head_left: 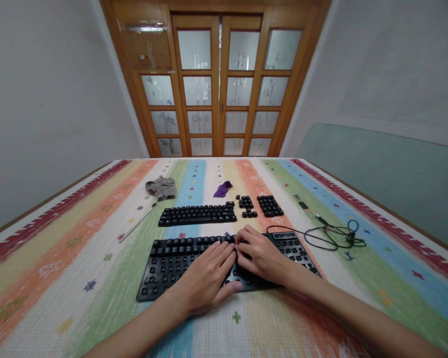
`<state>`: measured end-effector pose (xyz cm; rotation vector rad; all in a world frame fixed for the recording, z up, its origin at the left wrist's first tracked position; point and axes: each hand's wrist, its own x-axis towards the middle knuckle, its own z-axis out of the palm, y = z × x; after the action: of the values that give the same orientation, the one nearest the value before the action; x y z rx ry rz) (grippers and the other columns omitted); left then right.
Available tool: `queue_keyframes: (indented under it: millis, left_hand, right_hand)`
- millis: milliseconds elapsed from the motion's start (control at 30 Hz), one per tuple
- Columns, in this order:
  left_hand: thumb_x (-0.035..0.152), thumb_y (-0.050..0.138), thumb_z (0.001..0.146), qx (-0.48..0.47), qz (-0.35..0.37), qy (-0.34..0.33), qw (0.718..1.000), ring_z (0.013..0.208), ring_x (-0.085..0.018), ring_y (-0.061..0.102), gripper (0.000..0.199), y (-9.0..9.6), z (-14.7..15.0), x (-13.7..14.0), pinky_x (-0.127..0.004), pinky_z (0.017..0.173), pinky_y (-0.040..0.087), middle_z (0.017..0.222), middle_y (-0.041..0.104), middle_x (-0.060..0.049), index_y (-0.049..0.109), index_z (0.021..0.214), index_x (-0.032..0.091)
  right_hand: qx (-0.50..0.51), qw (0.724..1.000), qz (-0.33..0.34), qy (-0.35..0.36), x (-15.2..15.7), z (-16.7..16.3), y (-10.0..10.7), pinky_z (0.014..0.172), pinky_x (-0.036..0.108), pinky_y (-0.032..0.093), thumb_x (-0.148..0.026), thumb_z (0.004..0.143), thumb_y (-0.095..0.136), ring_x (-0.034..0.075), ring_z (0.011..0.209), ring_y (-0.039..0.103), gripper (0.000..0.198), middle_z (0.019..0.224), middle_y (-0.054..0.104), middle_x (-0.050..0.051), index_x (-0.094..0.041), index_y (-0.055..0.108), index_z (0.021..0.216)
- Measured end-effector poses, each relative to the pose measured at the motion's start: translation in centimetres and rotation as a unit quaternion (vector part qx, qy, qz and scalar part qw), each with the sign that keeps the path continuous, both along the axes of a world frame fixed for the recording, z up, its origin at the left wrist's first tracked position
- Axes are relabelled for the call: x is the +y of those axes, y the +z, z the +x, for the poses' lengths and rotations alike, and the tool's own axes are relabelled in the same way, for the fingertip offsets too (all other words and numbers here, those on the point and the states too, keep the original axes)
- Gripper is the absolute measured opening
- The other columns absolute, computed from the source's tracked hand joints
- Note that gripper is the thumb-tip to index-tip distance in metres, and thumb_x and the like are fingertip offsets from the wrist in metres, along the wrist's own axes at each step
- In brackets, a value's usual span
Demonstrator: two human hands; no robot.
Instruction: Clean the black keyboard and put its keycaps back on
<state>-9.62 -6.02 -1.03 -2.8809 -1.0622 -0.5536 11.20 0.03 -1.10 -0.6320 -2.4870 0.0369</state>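
Note:
A black keyboard (164,263) lies on the striped tablecloth (78,258) close to me. My left hand (205,278) rests flat on its middle keys, fingers spread. My right hand (259,256) lies on the keys just to the right, fingers curled down and touching the left hand's fingertips. Whether a key is pinched under the fingers is hidden. Behind the keyboard lie loose black keycaps laid out in keyboard shape: a main block (197,215), a small cluster (246,205) and a number-pad block (270,205).
The keyboard's black cable (334,234) coils to the right, with a small black part (303,205) beyond it. A grey cloth (160,187), a purple cloth (223,189) and a thin white strip (136,223) lie farther back. Wooden glass-paned doors (218,84) stand behind the table.

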Motion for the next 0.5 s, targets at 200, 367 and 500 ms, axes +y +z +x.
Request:
queue_keyframes:
  millis: [200,367,500]
  left_hand:
    - [0.054,0.037,0.103,0.015,-0.016,0.003,1.0,0.14,-0.03,0.042,0.062,-0.1,0.2,-0.2,-0.045,0.117,0.034,0.145,0.051,-0.02,0.046,0.141,0.006]
    - [0.053,0.037,0.104,0.03,-0.028,-0.002,0.999,0.145,-0.03,0.033,0.062,-0.1,-0.1,-0.2,-0.046,0.118,0.03,0.153,0.042,-0.018,0.043,0.144,0.007]
    - [0.053,0.037,0.104,0.032,-0.055,-0.012,0.998,0.147,-0.028,0.028,0.062,0.0,-0.2,-0.2,-0.045,0.121,0.024,0.157,0.035,-0.016,0.041,0.147,0.008]
  right_hand:
    - [0.0,0.999,-0.046,0.001,0.5,-0.2,0.8,0.076,0.036,0.05,-0.013,0.084,0.061,0.021,0.085,0.053,0.016,0.085,0.063,0.008,-0.016,0.066,0.068]
    - [0.0,0.998,-0.061,-0.003,3.5,0.1,2.6,0.081,0.039,0.049,-0.012,0.083,0.061,0.022,0.088,0.056,0.018,0.089,0.068,0.007,-0.018,0.069,0.068]
    - [-0.006,0.996,-0.045,-0.07,8.7,0.5,2.9,0.087,0.041,0.047,-0.014,0.085,0.058,0.023,0.09,0.058,0.018,0.086,0.072,0.008,-0.018,0.073,0.077]
